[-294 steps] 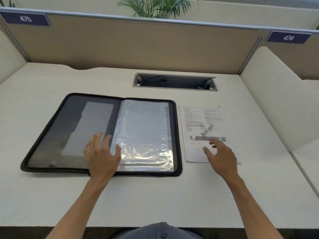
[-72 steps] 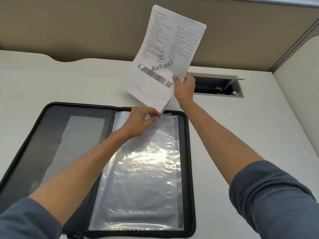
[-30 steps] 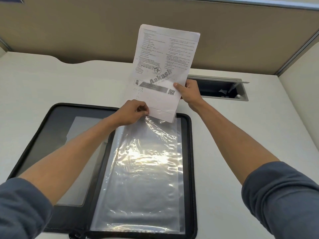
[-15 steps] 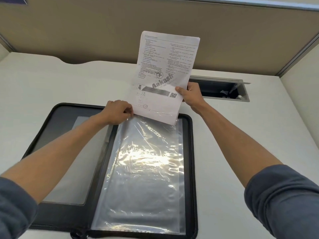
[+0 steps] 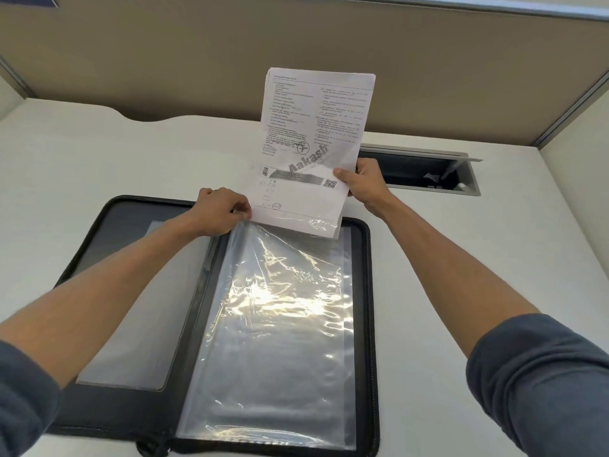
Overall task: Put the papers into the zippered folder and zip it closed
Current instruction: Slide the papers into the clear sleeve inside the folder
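A black zippered folder (image 5: pixel 372 324) lies open on the white desk. Clear plastic sleeves (image 5: pixel 276 324) fill its right half. My left hand (image 5: pixel 220 211) pinches the top left corner of the uppermost sleeve and lifts it open. My right hand (image 5: pixel 362 183) grips a printed stack of papers (image 5: pixel 313 143) by its right edge and holds it upright above the folder's far end. The stack's bottom edge sits just inside the mouth of the sleeve, with plastic over its lowest strip.
A grey cable hatch (image 5: pixel 428 169) is set in the desk behind my right hand. A tan partition wall (image 5: pixel 197 54) closes the back, and a cream divider (image 5: pixel 586 179) runs along the right. The folder's left half has a mesh pocket (image 5: pixel 138 291).
The papers have come down from high above the folder and their bottom edge has slid a little into the sleeve. My left hand has shifted left along the sleeve's top edge.
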Available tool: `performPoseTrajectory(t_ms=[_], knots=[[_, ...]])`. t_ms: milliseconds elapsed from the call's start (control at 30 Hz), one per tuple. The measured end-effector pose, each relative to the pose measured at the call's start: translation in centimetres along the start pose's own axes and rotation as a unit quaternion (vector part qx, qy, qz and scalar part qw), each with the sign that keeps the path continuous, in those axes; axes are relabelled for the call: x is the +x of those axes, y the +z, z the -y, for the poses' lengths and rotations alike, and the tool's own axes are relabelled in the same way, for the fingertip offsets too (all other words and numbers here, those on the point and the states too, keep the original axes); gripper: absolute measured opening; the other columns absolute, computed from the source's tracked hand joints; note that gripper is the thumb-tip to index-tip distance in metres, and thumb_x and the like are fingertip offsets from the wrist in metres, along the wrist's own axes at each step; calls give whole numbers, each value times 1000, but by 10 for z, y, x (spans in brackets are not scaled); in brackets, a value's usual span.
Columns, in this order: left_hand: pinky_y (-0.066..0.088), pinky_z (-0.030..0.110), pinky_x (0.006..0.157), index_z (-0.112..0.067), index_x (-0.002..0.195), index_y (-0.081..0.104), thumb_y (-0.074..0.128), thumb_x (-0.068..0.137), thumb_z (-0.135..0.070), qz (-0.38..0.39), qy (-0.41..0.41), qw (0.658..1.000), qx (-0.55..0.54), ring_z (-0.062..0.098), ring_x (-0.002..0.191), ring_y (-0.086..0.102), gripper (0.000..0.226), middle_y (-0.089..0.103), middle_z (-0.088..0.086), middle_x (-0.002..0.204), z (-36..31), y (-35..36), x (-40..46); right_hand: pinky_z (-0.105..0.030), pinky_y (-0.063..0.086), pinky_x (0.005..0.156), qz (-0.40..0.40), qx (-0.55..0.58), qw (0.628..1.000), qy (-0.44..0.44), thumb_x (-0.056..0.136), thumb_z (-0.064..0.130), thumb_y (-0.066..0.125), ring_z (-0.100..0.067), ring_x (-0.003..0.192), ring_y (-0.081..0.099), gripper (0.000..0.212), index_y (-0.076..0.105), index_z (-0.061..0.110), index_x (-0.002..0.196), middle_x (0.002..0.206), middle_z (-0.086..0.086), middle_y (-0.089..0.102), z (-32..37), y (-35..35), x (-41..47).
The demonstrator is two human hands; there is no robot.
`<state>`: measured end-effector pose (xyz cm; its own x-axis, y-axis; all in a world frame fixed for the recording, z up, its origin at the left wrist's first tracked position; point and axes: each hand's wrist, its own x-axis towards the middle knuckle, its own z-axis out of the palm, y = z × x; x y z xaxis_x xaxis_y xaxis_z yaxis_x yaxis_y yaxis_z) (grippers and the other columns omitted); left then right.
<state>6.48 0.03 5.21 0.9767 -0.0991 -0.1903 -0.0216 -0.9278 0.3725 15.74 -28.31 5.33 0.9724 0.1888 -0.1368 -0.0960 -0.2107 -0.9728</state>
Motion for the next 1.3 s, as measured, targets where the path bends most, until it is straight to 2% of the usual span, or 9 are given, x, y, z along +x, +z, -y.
performPoseTrajectory(t_ms=[300, 533, 667, 767, 933, 1100, 1167, 1233, 1300], knots=[[14, 38, 101, -29, 83, 61, 52, 95, -21, 6, -20, 1000, -6, 11, 92, 52, 17, 61, -20, 82, 8, 0, -1, -32, 60, 74, 17, -63, 998, -1, 95, 8, 59, -22, 94, 70, 25, 66, 1, 118, 114, -10, 70, 0, -3, 4], [14, 36, 98, -27, 87, 61, 52, 95, -18, 3, -17, 1000, -11, 10, 90, 51, 15, 65, -12, 92, 6, 6, 2, -36, 60, 81, 70, -91, 993, 13, 96, 10, 59, -25, 103, 68, 27, 63, 1, 120, 122, -11, 67, 4, 7, 2], [14, 35, 97, -28, 85, 61, 51, 93, -14, -11, -16, 1000, -2, 10, 88, 51, 19, 65, -11, 93, 2, 11, 5, -42, 57, 89, 47, -86, 995, 13, 96, 9, 58, -28, 106, 67, 27, 63, 1, 121, 124, -13, 66, -2, 13, -2], [15, 36, 97, -28, 85, 61, 47, 91, -12, -14, -10, 1000, 3, 11, 86, 49, 22, 65, -7, 92, -1, 13, 4, -39, 58, 86, 35, -87, 995, 18, 95, 8, 59, -26, 102, 68, 26, 64, 0, 119, 124, -14, 66, -8, 14, -5], [18, 40, 99, -22, 88, 62, 47, 92, -19, -16, -16, 1000, 15, 15, 89, 49, 16, 61, -5, 92, -7, 15, 4, -23, 60, 64, 83, -42, 994, 63, 95, 5, 58, -18, 90, 68, 29, 59, -2, 123, 124, -15, 65, -13, 5, -13], [23, 42, 105, -23, 105, 62, 58, 91, -28, -29, -70, 995, -69, 16, 102, 46, 16, 44, -3, 115, -3, 21, 16, -30, 61, 75, 128, -39, 988, 81, 94, 4, 59, -26, 106, 66, 37, 55, 2, 131, 129, -13, 63, -15, 0, -22], [39, 41, 97, -19, 125, 52, 59, 92, -30, -56, -111, 968, -216, 19, 107, 49, 36, 45, 3, 123, -4, 23, 24, -32, 60, 78, 140, -41, 986, 82, 94, 5, 59, -28, 109, 65, 38, 54, 2, 133, 130, -13, 63, -15, 1, -24], [47, 32, 85, -16, 135, 43, 61, 93, -32, -86, -159, 911, -372, 21, 107, 54, 49, 52, 7, 127, -6, 21, 34, -35, 60, 80, 150, -45, 983, 93, 94, 5, 59, -29, 110, 65, 37, 55, 1, 131, 129, -14, 63, -14, 3, -24], [48, 33, 91, -13, 139, 41, 64, 91, -31, -103, -201, 842, -489, 22, 114, 56, 55, 53, 9, 133, -7, 19, 45, -38, 59, 84, 157, -51, 981, 106, 94, 6, 60, -30, 108, 66, 36, 57, -1, 129, 128, -15, 64, -15, 3, -24]])
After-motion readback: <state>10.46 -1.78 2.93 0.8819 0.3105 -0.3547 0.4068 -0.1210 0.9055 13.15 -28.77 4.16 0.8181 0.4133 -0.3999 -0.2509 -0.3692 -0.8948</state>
